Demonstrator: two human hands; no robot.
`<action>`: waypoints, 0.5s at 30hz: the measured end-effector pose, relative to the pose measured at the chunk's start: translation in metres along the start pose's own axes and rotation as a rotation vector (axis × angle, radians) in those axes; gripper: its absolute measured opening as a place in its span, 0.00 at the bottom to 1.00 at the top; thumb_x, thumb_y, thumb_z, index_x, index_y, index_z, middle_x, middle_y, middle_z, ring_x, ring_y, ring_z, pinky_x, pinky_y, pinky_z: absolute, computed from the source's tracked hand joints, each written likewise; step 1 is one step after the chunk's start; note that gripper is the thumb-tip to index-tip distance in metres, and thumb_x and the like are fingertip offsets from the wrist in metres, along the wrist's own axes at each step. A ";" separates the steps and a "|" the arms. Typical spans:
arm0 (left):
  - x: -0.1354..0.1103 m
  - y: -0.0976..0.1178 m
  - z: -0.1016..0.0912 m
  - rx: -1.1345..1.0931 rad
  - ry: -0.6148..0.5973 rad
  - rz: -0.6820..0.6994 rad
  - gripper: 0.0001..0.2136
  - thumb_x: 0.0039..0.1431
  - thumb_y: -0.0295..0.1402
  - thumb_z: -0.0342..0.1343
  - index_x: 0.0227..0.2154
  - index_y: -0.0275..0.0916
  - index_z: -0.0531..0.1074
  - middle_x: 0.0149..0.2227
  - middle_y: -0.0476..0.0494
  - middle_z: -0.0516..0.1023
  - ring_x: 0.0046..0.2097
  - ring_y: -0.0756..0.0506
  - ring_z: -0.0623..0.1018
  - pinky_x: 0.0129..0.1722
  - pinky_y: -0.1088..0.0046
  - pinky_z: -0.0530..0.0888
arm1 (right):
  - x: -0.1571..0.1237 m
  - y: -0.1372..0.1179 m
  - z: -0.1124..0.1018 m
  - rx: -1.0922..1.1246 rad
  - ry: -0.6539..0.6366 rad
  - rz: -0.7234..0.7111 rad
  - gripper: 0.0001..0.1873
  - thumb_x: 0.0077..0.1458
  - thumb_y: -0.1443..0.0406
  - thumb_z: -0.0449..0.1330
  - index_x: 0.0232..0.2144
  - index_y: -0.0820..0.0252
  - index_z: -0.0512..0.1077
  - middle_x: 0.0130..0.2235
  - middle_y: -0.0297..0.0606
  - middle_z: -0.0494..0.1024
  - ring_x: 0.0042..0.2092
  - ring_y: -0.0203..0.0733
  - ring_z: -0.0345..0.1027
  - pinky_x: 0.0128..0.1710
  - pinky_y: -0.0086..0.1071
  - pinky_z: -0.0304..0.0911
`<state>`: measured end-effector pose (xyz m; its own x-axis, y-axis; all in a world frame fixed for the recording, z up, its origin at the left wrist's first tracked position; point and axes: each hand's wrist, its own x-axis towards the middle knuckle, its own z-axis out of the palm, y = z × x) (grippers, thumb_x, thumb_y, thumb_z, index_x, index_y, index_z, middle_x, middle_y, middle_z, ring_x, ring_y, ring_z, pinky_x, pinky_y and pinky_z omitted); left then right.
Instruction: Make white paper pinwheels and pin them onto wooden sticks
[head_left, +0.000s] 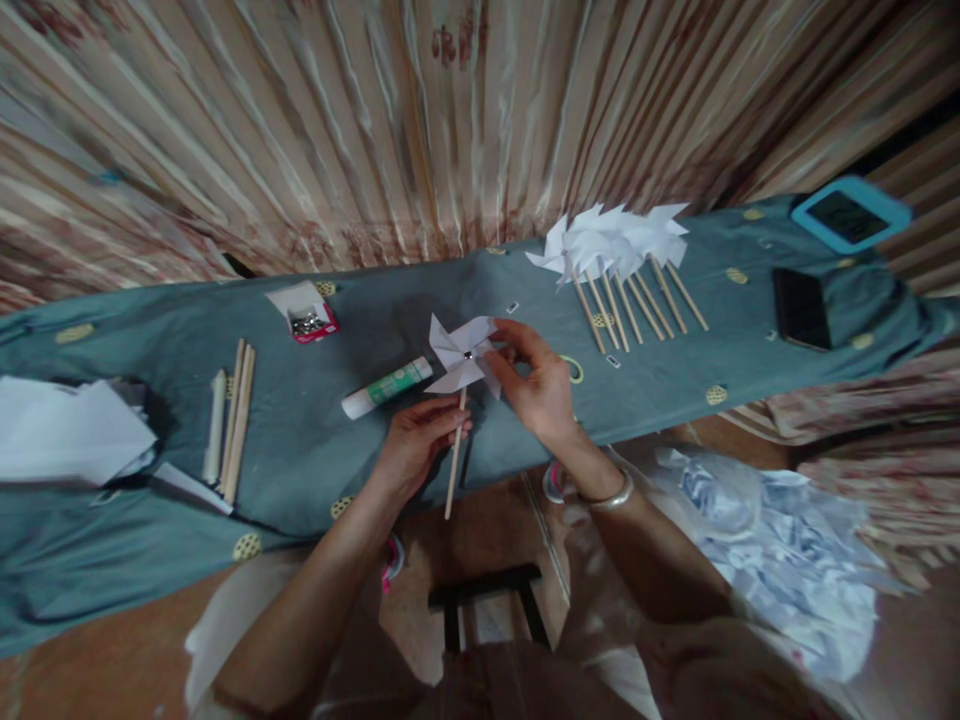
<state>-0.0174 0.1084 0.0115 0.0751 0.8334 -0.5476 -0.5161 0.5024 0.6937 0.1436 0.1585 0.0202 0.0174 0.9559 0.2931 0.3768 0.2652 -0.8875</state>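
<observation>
A white paper pinwheel (456,348) on a thin wooden stick is held over the table's front part, a shiny pin head at its centre. My left hand (420,440) pinches the stick just below the blades. The fingers of my right hand (536,375) are closed on the pinwheel's right-hand blade. A green and white glue stick (387,387) lies close by on the left. Behind my right hand, a yellow-green ring (574,369), perhaps a scissors handle, shows only in part.
Several finished pinwheels (611,245) lie overlapping at the back right. A small red box of metal pins (311,322), loose sticks (238,420) and paper sheets (67,430) are leftward. A black phone (801,308) and blue-framed device (851,215) lie right. Crumpled paper (787,550) fills a bag below.
</observation>
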 end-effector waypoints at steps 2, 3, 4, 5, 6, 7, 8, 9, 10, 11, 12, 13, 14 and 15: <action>0.000 0.001 0.001 -0.002 0.016 -0.001 0.18 0.27 0.30 0.76 0.27 0.33 0.81 0.25 0.46 0.81 0.25 0.52 0.78 0.27 0.80 0.75 | 0.000 0.000 0.001 0.034 0.004 0.024 0.18 0.54 0.63 0.61 0.48 0.56 0.73 0.39 0.36 0.81 0.34 0.37 0.72 0.40 0.34 0.68; 0.000 0.001 0.002 -0.004 0.025 0.001 0.18 0.27 0.30 0.76 0.27 0.33 0.80 0.25 0.46 0.81 0.25 0.52 0.78 0.27 0.80 0.75 | 0.000 0.000 0.001 0.048 0.002 0.037 0.18 0.54 0.63 0.62 0.48 0.57 0.73 0.38 0.36 0.81 0.34 0.37 0.72 0.40 0.34 0.68; 0.000 0.001 0.002 -0.008 0.032 0.004 0.18 0.27 0.30 0.76 0.27 0.33 0.80 0.25 0.46 0.81 0.25 0.52 0.78 0.27 0.80 0.75 | 0.000 0.001 0.001 0.056 0.000 0.052 0.18 0.54 0.63 0.62 0.48 0.57 0.72 0.37 0.36 0.81 0.34 0.37 0.72 0.40 0.34 0.68; 0.000 0.002 0.002 -0.013 0.036 0.009 0.18 0.27 0.29 0.76 0.27 0.33 0.80 0.25 0.46 0.81 0.25 0.52 0.78 0.27 0.80 0.75 | 0.000 0.001 0.002 0.059 0.002 0.064 0.18 0.53 0.63 0.62 0.48 0.57 0.72 0.36 0.35 0.82 0.34 0.37 0.72 0.40 0.34 0.68; 0.000 0.002 0.002 -0.017 0.037 0.013 0.18 0.27 0.29 0.76 0.27 0.33 0.80 0.25 0.46 0.81 0.25 0.52 0.78 0.27 0.80 0.75 | 0.000 0.001 0.002 0.063 0.006 0.073 0.18 0.53 0.63 0.63 0.47 0.57 0.72 0.35 0.34 0.82 0.34 0.37 0.73 0.40 0.34 0.68; 0.000 0.002 0.002 -0.020 0.037 0.018 0.18 0.27 0.29 0.76 0.27 0.33 0.80 0.25 0.46 0.81 0.25 0.52 0.78 0.28 0.80 0.75 | 0.000 0.001 0.003 0.070 0.009 0.082 0.18 0.52 0.63 0.63 0.47 0.57 0.72 0.35 0.34 0.81 0.34 0.37 0.72 0.40 0.34 0.68; 0.001 0.002 0.002 -0.021 0.036 0.022 0.18 0.27 0.29 0.76 0.27 0.33 0.80 0.25 0.46 0.81 0.25 0.52 0.78 0.28 0.79 0.75 | 0.000 0.001 0.003 0.078 0.011 0.091 0.18 0.52 0.63 0.63 0.46 0.57 0.72 0.35 0.33 0.81 0.33 0.37 0.72 0.40 0.34 0.68; 0.001 0.002 0.002 -0.020 0.035 0.024 0.18 0.27 0.29 0.76 0.27 0.33 0.80 0.25 0.46 0.81 0.25 0.52 0.78 0.28 0.79 0.75 | 0.000 0.001 0.003 0.088 0.011 0.100 0.18 0.52 0.63 0.63 0.46 0.57 0.72 0.34 0.33 0.81 0.33 0.36 0.72 0.40 0.33 0.68; 0.001 0.003 0.002 -0.020 0.035 0.025 0.18 0.27 0.30 0.76 0.27 0.33 0.80 0.25 0.46 0.81 0.25 0.52 0.78 0.28 0.79 0.75 | 0.000 0.001 0.004 0.099 0.011 0.108 0.18 0.52 0.63 0.63 0.46 0.57 0.72 0.34 0.32 0.81 0.33 0.36 0.71 0.39 0.33 0.68; 0.001 0.003 0.001 -0.021 0.037 0.028 0.18 0.27 0.30 0.76 0.27 0.33 0.80 0.25 0.47 0.81 0.26 0.52 0.78 0.29 0.79 0.75 | 0.001 0.001 0.004 0.111 0.011 0.117 0.18 0.52 0.63 0.63 0.46 0.57 0.72 0.33 0.32 0.80 0.32 0.36 0.71 0.39 0.33 0.67; 0.001 0.003 0.001 -0.023 0.038 0.031 0.18 0.27 0.30 0.76 0.27 0.34 0.80 0.25 0.47 0.81 0.26 0.52 0.78 0.29 0.79 0.75 | 0.001 0.001 0.005 0.126 0.012 0.129 0.18 0.51 0.62 0.63 0.46 0.57 0.72 0.33 0.31 0.80 0.32 0.36 0.71 0.39 0.33 0.67; 0.001 0.003 0.001 -0.023 0.037 0.033 0.17 0.28 0.30 0.76 0.27 0.34 0.80 0.26 0.47 0.81 0.26 0.52 0.78 0.29 0.79 0.75 | 0.001 0.002 0.006 0.148 0.014 0.145 0.19 0.51 0.62 0.64 0.46 0.58 0.72 0.32 0.31 0.80 0.32 0.35 0.70 0.39 0.33 0.67; 0.001 0.003 0.001 -0.021 0.039 0.035 0.17 0.28 0.30 0.76 0.27 0.34 0.80 0.26 0.47 0.81 0.26 0.52 0.78 0.29 0.78 0.75 | 0.001 0.002 0.007 0.179 0.015 0.169 0.21 0.50 0.60 0.65 0.47 0.58 0.72 0.31 0.31 0.80 0.31 0.35 0.70 0.37 0.33 0.66; 0.002 0.003 0.000 -0.017 0.042 0.036 0.17 0.29 0.30 0.76 0.27 0.34 0.80 0.26 0.47 0.81 0.26 0.51 0.78 0.29 0.78 0.75 | 0.002 0.003 0.008 0.220 0.013 0.203 0.22 0.49 0.59 0.66 0.47 0.58 0.71 0.30 0.30 0.79 0.30 0.36 0.70 0.36 0.32 0.66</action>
<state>-0.0183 0.1110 0.0126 0.0202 0.8401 -0.5421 -0.5326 0.4679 0.7053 0.1371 0.1620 0.0156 0.0844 0.9909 0.1049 0.1549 0.0909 -0.9837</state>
